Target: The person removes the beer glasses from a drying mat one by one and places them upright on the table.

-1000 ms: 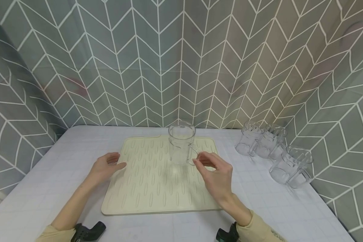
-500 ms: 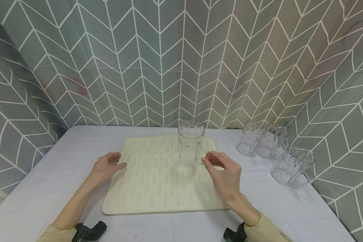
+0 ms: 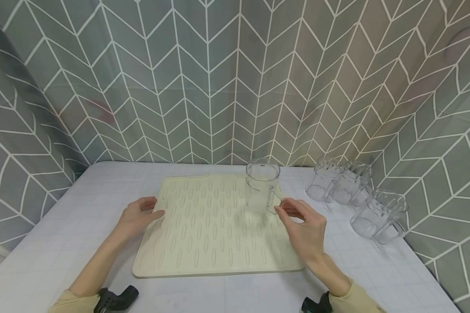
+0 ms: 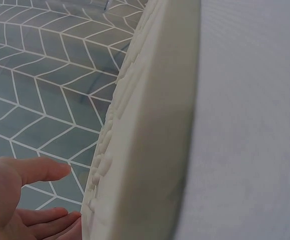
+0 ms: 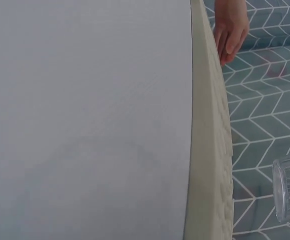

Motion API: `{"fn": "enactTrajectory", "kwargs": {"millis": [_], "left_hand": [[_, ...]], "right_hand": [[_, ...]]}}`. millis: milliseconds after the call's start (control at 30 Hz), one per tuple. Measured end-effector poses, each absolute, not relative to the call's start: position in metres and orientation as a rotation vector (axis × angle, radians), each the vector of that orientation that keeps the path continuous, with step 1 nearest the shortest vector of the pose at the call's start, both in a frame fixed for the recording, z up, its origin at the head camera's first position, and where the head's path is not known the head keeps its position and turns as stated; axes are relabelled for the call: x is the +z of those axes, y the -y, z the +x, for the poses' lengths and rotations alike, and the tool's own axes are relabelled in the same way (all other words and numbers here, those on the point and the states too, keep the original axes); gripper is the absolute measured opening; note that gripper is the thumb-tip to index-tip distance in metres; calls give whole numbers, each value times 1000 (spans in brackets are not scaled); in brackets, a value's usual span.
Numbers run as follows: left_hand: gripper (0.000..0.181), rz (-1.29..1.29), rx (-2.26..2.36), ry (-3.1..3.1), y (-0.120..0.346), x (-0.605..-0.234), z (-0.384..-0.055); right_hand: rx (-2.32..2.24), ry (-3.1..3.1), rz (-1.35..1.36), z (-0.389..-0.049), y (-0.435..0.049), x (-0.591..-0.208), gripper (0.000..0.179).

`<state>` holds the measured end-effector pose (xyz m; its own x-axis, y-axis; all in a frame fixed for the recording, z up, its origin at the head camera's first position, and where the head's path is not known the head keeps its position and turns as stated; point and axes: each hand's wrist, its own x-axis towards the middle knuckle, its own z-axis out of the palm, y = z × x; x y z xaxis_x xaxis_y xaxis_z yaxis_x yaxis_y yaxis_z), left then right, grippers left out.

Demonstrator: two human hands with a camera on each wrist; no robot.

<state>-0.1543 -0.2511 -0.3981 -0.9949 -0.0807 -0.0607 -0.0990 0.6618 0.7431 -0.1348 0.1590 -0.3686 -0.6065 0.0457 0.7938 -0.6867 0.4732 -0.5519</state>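
My right hand [image 3: 304, 224] pinches the handle of a clear mug [image 3: 258, 193] between thumb and fingers. The mug is upright over the back right part of a cream ribbed mat [image 3: 203, 245]. In the right wrist view the base of the mug [image 5: 289, 190] shows a gap above the mat [image 5: 205, 150]. At the mat's left edge, my left hand [image 3: 136, 218] has its fingers loosely bent and holds nothing. The left wrist view shows its thumb apart from the fingers [image 4: 44, 222], with the fingertips right at the mat's edge [image 4: 150, 150].
Several clear mugs stand at the right of the table: a back mug [image 3: 317, 187], one beside it [image 3: 342, 189] and a nearer mug [image 3: 372, 219]. A white cloth [image 3: 180, 295] covers the table. A grey patterned curtain [image 3: 219, 87] closes off the back and sides.
My right hand has moved to the right with the mug, from near the mat's middle toward its right side. The left hand has stayed in place.
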Motion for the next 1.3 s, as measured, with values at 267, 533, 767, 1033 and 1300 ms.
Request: {"fn": "enactTrajectory", "kwargs": {"millis": [267, 533, 767, 1033, 1300], "left_hand": [[72, -133, 1282, -2846, 252, -397, -154], [72, -145, 1278, -2844, 251, -398, -154], [74, -156, 1272, -2835, 251, -395, -153], [73, -151, 1260, -2846, 252, -397, -154], [73, -153, 1267, -2843, 252, -397, -155]], "right_hand": [[1158, 1920, 519, -135, -173, -373, 21], [1132, 1948, 477, -135, -184, -375, 21], [1135, 1960, 429, -133, -192, -375, 21], [1108, 1960, 391, -131, -208, -378, 21], [1080, 2010, 302, -125, -227, -381, 21]]}}
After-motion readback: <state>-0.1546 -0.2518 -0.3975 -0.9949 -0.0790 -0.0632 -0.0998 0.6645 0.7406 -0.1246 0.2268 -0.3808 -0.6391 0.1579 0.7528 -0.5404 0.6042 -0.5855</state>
